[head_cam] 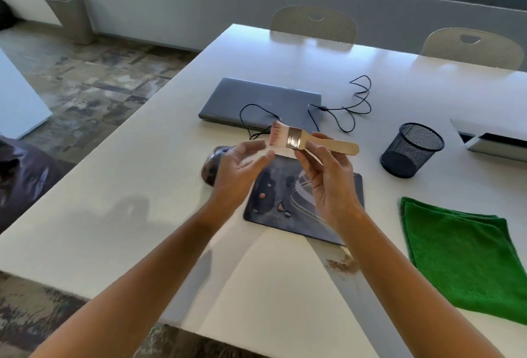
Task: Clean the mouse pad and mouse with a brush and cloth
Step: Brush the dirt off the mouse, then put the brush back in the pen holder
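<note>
My right hand (328, 181) holds a wooden-handled brush (310, 139) above the table, pinching it near the metal ferrule, bristles pointing left. My left hand (236, 169) is raised beside it, palm up, fingers blurred and spread just under the bristle tips. Under both hands lies a dark printed mouse pad (276, 203). A dark mouse (211, 166) sits on the table just left of the pad, partly hidden by my left hand, its black cable running back toward the laptop. A folded green cloth (467, 258) lies at the right.
A shut grey laptop (256, 101) lies behind the pad with a black cable (356, 106) looped beside it. A black mesh pen cup (410, 149) stands at the right, a white box (493, 141) beyond it. Brownish dust (342, 265) marks the white table (142, 201). Two chairs stand behind.
</note>
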